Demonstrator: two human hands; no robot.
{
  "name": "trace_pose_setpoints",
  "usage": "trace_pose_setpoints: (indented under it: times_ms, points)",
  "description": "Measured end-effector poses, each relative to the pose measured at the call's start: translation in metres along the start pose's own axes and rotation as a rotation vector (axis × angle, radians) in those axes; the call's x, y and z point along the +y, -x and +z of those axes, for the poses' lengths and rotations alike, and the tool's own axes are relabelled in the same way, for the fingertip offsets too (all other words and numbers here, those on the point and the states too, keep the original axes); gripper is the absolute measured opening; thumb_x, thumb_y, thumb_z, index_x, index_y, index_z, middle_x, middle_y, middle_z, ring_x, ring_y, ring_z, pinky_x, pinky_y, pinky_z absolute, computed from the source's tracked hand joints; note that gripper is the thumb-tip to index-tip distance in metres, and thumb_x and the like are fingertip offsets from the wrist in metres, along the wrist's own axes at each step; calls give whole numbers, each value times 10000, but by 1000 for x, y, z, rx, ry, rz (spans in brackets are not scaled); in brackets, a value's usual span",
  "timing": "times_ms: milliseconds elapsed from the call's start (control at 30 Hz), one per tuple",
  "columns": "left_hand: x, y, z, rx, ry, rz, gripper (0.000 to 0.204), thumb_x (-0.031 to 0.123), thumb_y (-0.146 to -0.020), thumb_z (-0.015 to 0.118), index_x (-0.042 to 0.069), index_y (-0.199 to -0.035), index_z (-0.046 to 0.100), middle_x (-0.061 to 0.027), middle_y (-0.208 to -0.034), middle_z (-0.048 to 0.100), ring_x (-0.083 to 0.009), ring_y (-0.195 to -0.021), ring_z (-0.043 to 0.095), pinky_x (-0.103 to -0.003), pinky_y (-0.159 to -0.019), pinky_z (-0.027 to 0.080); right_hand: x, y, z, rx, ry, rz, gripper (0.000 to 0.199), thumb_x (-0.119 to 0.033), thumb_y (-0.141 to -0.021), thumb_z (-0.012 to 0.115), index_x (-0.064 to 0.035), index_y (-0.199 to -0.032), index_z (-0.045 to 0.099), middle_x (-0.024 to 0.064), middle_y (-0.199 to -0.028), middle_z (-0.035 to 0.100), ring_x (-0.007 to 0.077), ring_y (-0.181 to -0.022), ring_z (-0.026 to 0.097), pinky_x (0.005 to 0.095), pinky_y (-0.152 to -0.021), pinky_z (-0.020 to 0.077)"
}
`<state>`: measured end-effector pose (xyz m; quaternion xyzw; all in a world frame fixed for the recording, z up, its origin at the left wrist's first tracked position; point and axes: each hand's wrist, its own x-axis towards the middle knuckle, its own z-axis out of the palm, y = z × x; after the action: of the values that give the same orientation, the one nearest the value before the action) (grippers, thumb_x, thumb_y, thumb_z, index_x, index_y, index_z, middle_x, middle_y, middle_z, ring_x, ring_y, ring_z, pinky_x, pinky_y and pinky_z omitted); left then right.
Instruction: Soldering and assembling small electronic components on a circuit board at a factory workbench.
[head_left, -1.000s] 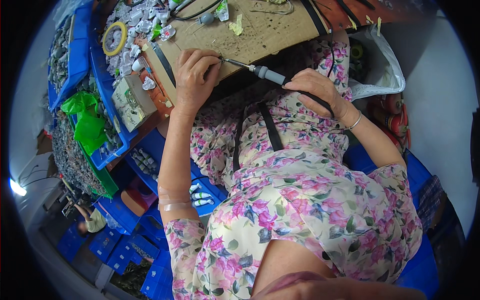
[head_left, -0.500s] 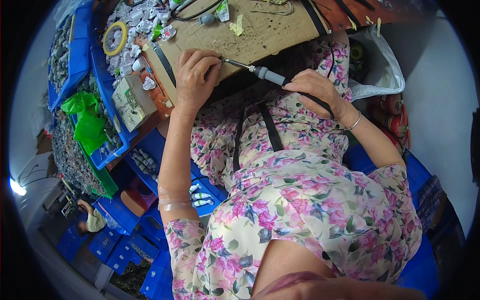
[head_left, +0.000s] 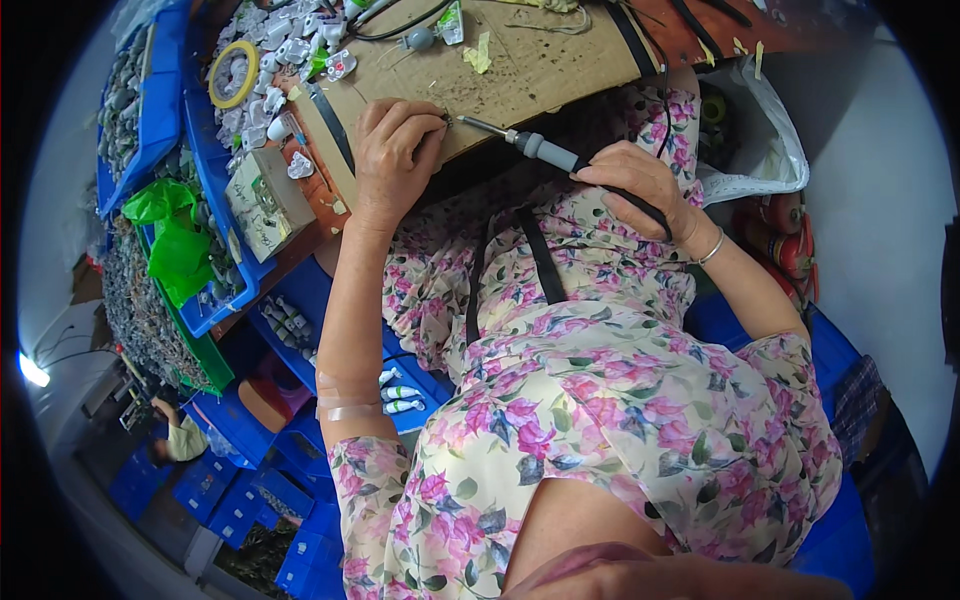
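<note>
My right hand (head_left: 632,182) is closed round the black rear part of a soldering iron (head_left: 548,151) with a grey sleeve and a metal tip. The iron points left, its tip a little apart from my left fingertips. My left hand (head_left: 396,148) rests over the near edge of a cardboard sheet (head_left: 545,62), thumb and fingers pinched together. At those fingertips is something small and dark, too tiny to name. A black cord runs from the iron beneath my right hand.
White plastic parts (head_left: 290,50) and a yellow ring (head_left: 230,103) lie left of the cardboard. Blue bins (head_left: 190,95), a green bag (head_left: 180,240) and a small box (head_left: 268,205) stand further left. At right are a white bag (head_left: 775,130) and red fire extinguishers (head_left: 785,245).
The soldering iron's tip has drawn slightly right, away from my left fingertips, as my right hand shifted a little. My left hand stays pinched in nearly the same place.
</note>
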<state>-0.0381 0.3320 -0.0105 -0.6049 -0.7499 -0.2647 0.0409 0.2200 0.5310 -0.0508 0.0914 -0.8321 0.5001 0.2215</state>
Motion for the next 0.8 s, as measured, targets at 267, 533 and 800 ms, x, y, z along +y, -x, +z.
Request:
trace_pose_setpoints:
  times_ms: [267,533,800]
  points:
    - [-5,2,11,93,54,31,109,55,-736,720,84,-813,649,-26,-934,656,-262,-943,575,-377,-844,475,-27,-44,-6,286,-334,301,356,-187,-980,481,30,-1260,519,207,-1077,695,197,-862,607,322,-838,479]
    - [-8,12,18,165,45,16,85,115,-736,715,91,-788,653,-20,-891,631,-252,-924,565,-389,-864,465,-22,-165,31,153,-790,506,376,-257,-1026,449,24,-1251,557,163,-1030,714,168,-929,680,274,-820,498]
    - [-4,10,18,186,40,44,74,120,-730,696,93,-768,638,-7,-905,630,-230,-951,564,-393,-874,464,-26,-210,54,118,-801,385,374,-254,-1029,447,19,-1264,547,168,-1026,716,166,-918,678,279,-811,497]
